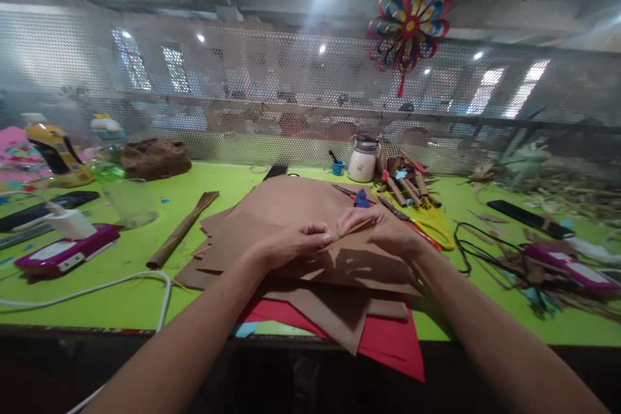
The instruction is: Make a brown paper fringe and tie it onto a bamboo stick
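My left hand [303,239] and my right hand [381,225] are close together above a pile of brown paper sheets [272,207]. The right hand's fingers are closed on a narrow strip of brown paper [361,226] that looks folded or rolled. My left thumb and forefinger pinch at the strip's left end, where the detail is too small to make out. Red paper [388,343] sticks out under the brown sheets at the front edge. Scissors with yellow handles [439,233] lie just beyond my right forearm, beside a small blue object [361,198].
Left stand a yellow glue bottle [58,154], a clear plastic cup [130,204], a purple power strip [68,252] and a brown paper roll [183,229]. Behind are a white jar [362,160] and bundled paper rolls [407,181]. A phone [528,218] and black cable [480,255] lie right.
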`<state>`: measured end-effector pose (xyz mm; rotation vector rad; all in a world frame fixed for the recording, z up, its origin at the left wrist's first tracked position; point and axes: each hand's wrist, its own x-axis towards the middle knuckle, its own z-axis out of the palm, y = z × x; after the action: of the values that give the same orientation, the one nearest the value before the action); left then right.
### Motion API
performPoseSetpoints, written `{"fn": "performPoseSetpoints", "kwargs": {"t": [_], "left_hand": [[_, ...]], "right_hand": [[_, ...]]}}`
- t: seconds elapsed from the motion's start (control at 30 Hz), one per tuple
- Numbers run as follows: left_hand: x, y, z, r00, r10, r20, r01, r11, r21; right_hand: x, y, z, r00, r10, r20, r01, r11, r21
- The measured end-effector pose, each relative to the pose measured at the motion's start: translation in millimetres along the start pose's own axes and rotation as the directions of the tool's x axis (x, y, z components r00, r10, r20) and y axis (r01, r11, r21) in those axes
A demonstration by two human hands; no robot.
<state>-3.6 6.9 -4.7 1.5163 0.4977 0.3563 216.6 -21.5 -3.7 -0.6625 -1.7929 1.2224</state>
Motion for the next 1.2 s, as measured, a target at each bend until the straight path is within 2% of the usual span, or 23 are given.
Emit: {"fn": "performPoseSetpoints", "kwargs": {"t": [0.1,0.2,0.3,0.37,0.47,0.57,0.67,0.8,0.93,1.13,1.2], "left_hand": [[3.3,-3.7,4.6,1.0,-0.026,-0.008,0.026,0.999,-0.038],[6.9,-5.9,2.8,0.989,-0.02,-0.147,0.008,0.997,-0.079],[9.7,-6.4,-4.7,0.95,0.019,-0.311,-0.037,0.998,-0.051],[12.0,-8.1,-9.4,0.94,0.038,-0.339,-0.03,0.999,0.029],[17.3,-14.7,-13.3,0.957,0.086,-0.276,0.008,0.946,0.325],[23.0,-23.1,-15.3,0.957,0.19,-0.22,-0.014,0.785,0.619],[26.1,-28.9,-17.7,0.952,0.246,-0.18,-0.018,0.634,0.773],[26.6,-32.7,-19.6,0.955,0.262,-0.137,-0.014,0.505,0.863],[27.0,-35.3,-18.2,0.949,0.305,-0.082,-0.045,0.389,0.92],[26.8,-34.2,-13.1,0.923,0.383,0.05,-0.124,0.17,0.978],[26.0,-32.7,-11.2,0.922,0.382,0.071,-0.127,0.125,0.984]], "right_hand": [[0.2,1.0,0.5,0.998,0.052,-0.03,-0.051,0.998,0.025],[-1.1,3.5,-2.6,0.983,0.181,-0.009,-0.181,0.983,-0.032],[-1.5,6.4,-6.4,0.96,0.276,0.056,-0.257,0.939,-0.23],[-0.4,8.0,-6.9,0.947,0.314,0.072,-0.262,0.881,-0.394],[2.6,9.3,-2.7,0.948,0.308,0.085,-0.203,0.786,-0.584],[5.4,11.7,4.9,0.956,0.283,0.081,-0.154,0.716,-0.68],[6.7,17.4,10.8,0.965,0.26,0.046,-0.148,0.676,-0.722],[5.1,20.2,15.8,0.97,0.244,0.02,-0.139,0.615,-0.776],[0.8,9.7,23.5,0.973,0.229,-0.026,-0.148,0.536,-0.831],[-1.5,-1.7,33.4,0.973,0.232,-0.005,-0.111,0.445,-0.889],[-1.1,-2.1,33.2,0.966,0.257,-0.004,-0.113,0.411,-0.904]]}}
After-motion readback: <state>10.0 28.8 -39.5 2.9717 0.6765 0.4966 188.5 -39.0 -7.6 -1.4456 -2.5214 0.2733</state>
